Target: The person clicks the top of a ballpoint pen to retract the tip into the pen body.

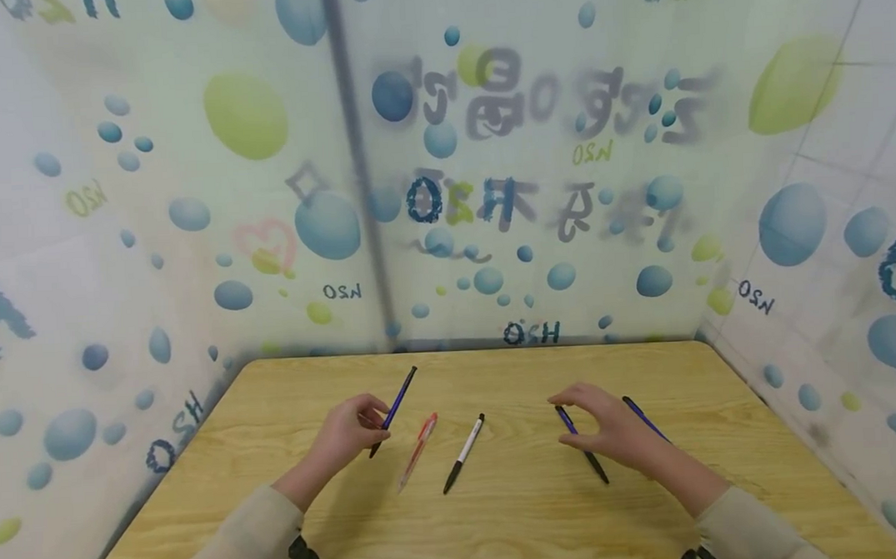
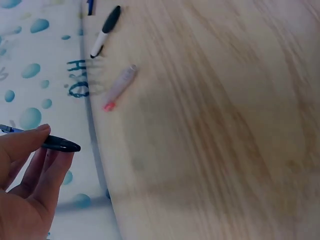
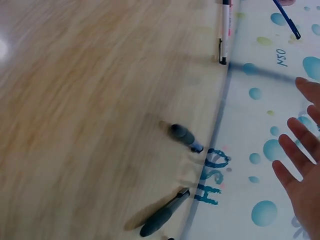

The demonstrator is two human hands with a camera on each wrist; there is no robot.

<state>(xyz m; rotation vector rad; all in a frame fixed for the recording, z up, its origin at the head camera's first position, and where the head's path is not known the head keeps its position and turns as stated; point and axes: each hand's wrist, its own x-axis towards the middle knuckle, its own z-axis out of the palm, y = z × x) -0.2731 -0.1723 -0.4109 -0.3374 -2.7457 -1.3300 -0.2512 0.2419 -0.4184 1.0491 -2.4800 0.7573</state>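
My left hand (image 1: pixel 345 430) pinches a blue pen (image 1: pixel 401 402) between thumb and fingers, raised off the table. The pen's black grip end (image 2: pixel 62 144) sticks out past the fingertips in the left wrist view. Over the right part of the table, my right hand (image 1: pixel 612 429) has its fingers extended and holds nothing; in the right wrist view its fingers (image 3: pixel 299 155) are spread. Beneath it lies a second blue pen (image 1: pixel 597 468) with a black grip, partly hidden by the hand. Another blue pen (image 1: pixel 643 418) lies just beyond the right wrist, partly covered.
Between the hands, a clear pen with red parts (image 1: pixel 420 452) and a white pen with a black grip (image 1: pixel 465 454) lie on the wooden table (image 1: pixel 519 526). Bubble-printed curtains (image 1: pixel 487 311) stand at the back and both sides.
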